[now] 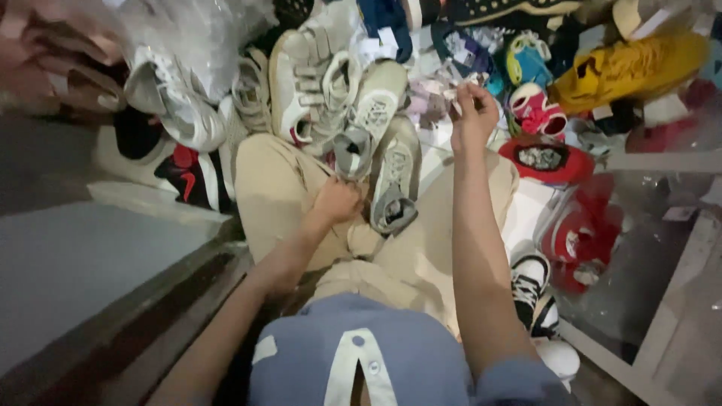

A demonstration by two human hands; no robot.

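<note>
The left hand (336, 200) is resting near the picture's centre on the lap, its fingers curled together on the heel of a grey shoe (353, 143) that is lying toe-up toward 12 o'clock. A second grey shoe (394, 184) is lying just beside it at 3 o'clock, sole end toward the body. The right hand (472, 120) is lifting at 1 o'clock, its fingers pinching a small pale tag (456, 99) over the pile. A white strap shoe (304, 83) is sitting at 11 o'clock, a yellow shoe (628, 69) at 2 o'clock, a red shoe (579, 233) at 4 o'clock, and a black-and-white sneaker (531, 293) at 5 o'clock beside the right forearm
</note>
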